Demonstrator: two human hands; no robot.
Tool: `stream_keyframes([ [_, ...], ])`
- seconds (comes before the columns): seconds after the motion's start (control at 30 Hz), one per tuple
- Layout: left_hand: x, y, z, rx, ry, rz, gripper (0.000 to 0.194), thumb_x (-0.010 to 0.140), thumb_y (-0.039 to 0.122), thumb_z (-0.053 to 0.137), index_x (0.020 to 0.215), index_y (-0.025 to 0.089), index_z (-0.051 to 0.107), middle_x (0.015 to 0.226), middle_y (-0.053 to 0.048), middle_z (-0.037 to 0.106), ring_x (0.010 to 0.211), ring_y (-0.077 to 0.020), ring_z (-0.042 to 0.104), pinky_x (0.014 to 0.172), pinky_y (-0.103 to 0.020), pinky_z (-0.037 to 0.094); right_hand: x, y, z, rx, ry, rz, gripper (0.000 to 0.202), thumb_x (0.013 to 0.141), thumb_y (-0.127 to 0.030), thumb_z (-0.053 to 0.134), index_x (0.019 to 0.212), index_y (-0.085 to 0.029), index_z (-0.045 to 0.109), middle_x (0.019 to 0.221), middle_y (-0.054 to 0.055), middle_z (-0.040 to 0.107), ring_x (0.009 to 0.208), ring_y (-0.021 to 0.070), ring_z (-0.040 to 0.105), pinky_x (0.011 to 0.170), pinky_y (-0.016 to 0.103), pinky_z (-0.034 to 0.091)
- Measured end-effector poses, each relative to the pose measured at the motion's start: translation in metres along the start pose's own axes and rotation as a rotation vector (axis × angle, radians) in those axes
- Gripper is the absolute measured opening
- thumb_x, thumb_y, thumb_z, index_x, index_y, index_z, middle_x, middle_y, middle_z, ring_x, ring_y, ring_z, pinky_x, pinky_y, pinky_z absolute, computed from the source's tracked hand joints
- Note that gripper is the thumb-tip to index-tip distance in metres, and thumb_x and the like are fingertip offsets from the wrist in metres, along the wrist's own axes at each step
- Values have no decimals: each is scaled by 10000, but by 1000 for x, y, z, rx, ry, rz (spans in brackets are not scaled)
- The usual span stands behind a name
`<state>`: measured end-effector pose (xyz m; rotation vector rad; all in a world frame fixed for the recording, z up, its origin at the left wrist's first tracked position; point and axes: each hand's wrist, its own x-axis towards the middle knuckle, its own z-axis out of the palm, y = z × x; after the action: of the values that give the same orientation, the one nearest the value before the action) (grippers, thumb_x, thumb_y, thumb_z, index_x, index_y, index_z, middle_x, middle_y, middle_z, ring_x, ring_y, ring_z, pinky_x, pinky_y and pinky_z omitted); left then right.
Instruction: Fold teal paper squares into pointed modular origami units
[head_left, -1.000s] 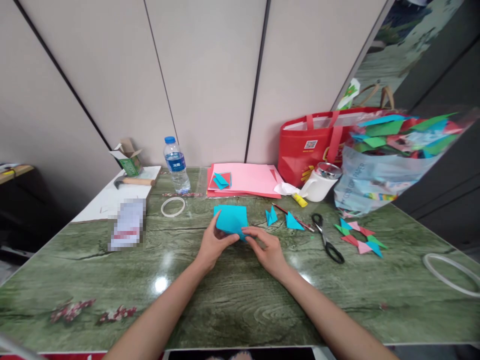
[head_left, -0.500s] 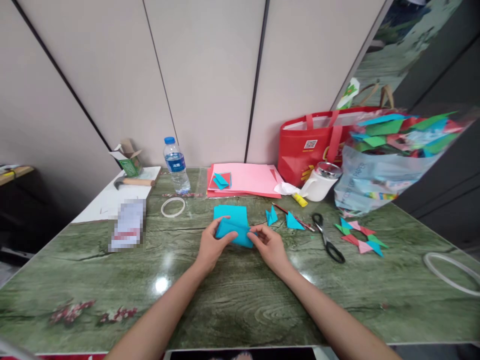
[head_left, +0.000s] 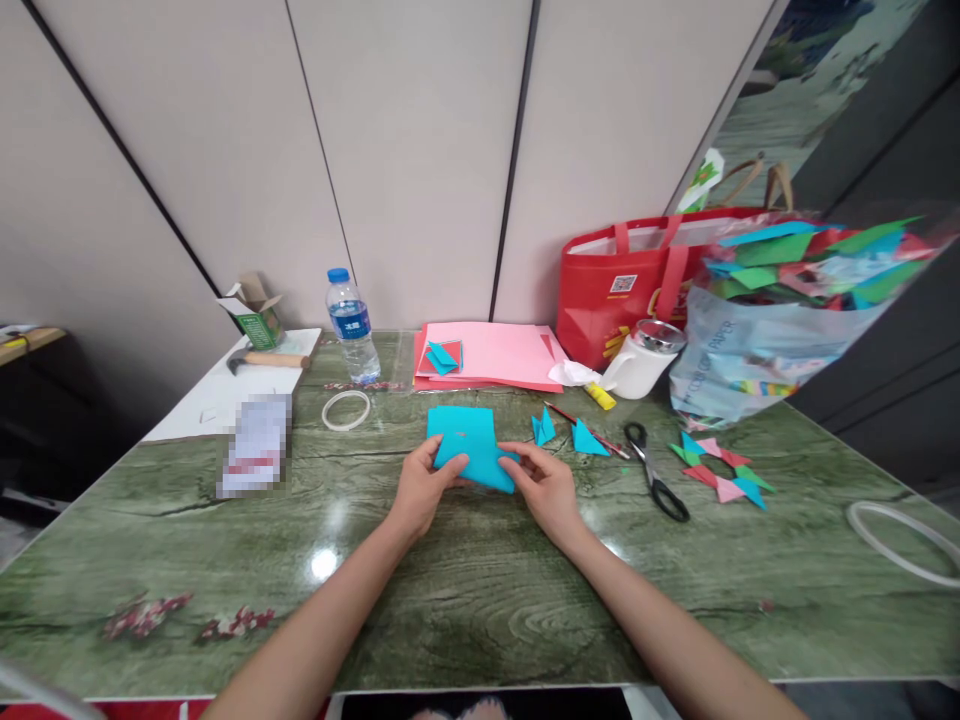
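Between my two hands is a sheet of blue paper [head_left: 475, 468], tilted a little above the table. My left hand [head_left: 424, 485] pinches its left edge, thumb on top and fingers behind. At the lower right corner, my right hand [head_left: 541, 490] grips the same sheet between thumb and fingers. More blue paper [head_left: 460, 418] lies just behind it, partly covered. To the right of my right hand are two folded blue paper pieces [head_left: 590, 439] and a pencil [head_left: 559, 411].
Scissors [head_left: 654, 472] and a ring of coloured folded paper [head_left: 721, 470] lie to the right. Behind stand a white mug [head_left: 637, 368], a red bag [head_left: 600, 300] and a plastic bag of paper [head_left: 735, 350]. Pink sheets [head_left: 495, 352], a water bottle [head_left: 352, 330] and a hammer [head_left: 274, 360] lie farther back.
The held blue paper has turned from a raised, curled position to a flatter one, with more of its face showing. Both hands keep hold of it and have barely moved.
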<state>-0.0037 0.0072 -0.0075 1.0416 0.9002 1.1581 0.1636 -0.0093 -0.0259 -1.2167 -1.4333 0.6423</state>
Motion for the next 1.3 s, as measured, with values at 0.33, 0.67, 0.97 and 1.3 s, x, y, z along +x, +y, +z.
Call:
stream_keyframes([
  [0.33, -1, -1, 1, 46, -14, -1, 320, 647, 306, 667, 903, 133, 587, 778, -27, 632, 670, -149, 579, 612, -289, 501, -1, -1, 1, 24, -31, -36, 185, 758, -309, 558, 883, -195, 632, 884, 64, 648, 664, 155, 568, 507, 237, 418],
  [0.67, 1, -1, -3, 202, -44, 82, 268, 675, 313, 640, 867, 128, 610, 800, -39, 641, 692, -150, 562, 650, -259, 452, -2, -4, 0, -53, -50, -113, 175, 755, -264, 587, 896, -219, 680, 854, 46, 685, 702, 168, 600, 547, 252, 435],
  [0.97, 2, 1, -5, 281, 0, 104, 292, 691, 331, 612, 910, 138, 627, 802, -41, 629, 687, -157, 534, 621, -247, 423, -2, -3, 1, -69, -36, -148, 186, 747, -279, 594, 902, -230, 683, 830, 37, 691, 680, 161, 605, 543, 252, 451],
  [1.3, 2, 1, -5, 267, 19, 116, 280, 678, 333, 626, 884, 145, 646, 781, -36, 633, 660, -151, 527, 598, -236, 417, -2, -4, 0, -51, -51, -131, 185, 755, -285, 583, 904, -237, 681, 845, 48, 686, 747, 185, 612, 581, 273, 465],
])
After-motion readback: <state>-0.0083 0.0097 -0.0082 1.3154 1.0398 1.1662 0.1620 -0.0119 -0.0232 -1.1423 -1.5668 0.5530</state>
